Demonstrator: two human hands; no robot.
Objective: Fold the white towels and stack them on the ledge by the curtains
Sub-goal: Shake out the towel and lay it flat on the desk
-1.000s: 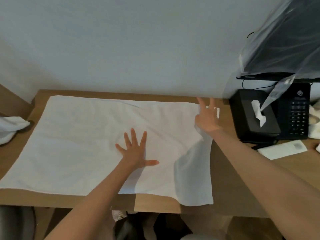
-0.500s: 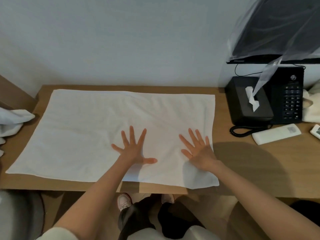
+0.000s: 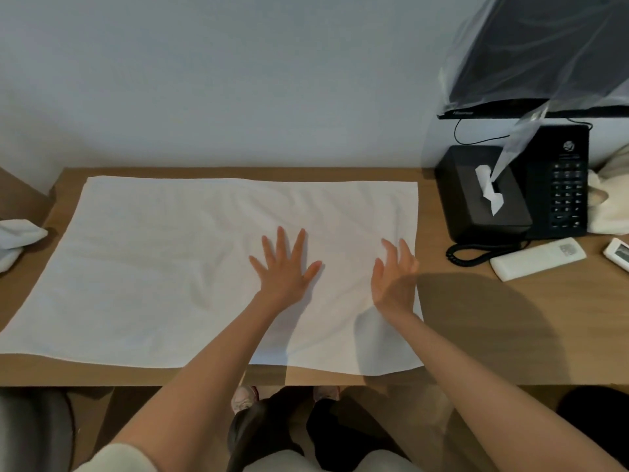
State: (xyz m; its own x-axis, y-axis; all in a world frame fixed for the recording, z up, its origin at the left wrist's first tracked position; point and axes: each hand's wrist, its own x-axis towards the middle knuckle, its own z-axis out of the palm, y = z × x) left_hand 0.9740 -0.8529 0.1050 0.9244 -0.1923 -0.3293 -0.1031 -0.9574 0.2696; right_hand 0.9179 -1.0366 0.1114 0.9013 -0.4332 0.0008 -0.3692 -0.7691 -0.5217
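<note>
**Head view.** A white towel (image 3: 204, 267) lies spread flat on the wooden counter (image 3: 510, 335), with its long side running left to right. Its far edge is close to the wall and its near edge stops just short of the counter's front. Faint creases cross the cloth. No fold shows, though it cannot be told whether the towel is one layer or already doubled.

The left hand (image 3: 284, 267) rests palm-down near the towel's middle, fingers straight and spread, gripping nothing. The right hand (image 3: 394, 281) is over the towel's right edge, fingers loosely extended and slightly blurred, also holding nothing. Whether it touches the cloth cannot be told.

A second towel (image 3: 17, 236), bunched and unfolded, shows at the left edge of the view beside the counter's left end, partly out of frame. To the right, apart from the spread towel, are a tissue box (image 3: 476, 199), a phone (image 3: 565, 185) and a remote (image 3: 537, 258).

**Progress, as judged:** early. The step in hand appears to be smoothing the towel ahead of folding. Left to do:
- fold this towel;
- fold the bunched one;
- stack both on the ledge by the curtains, which is not in view.

No folded stack is visible.
</note>
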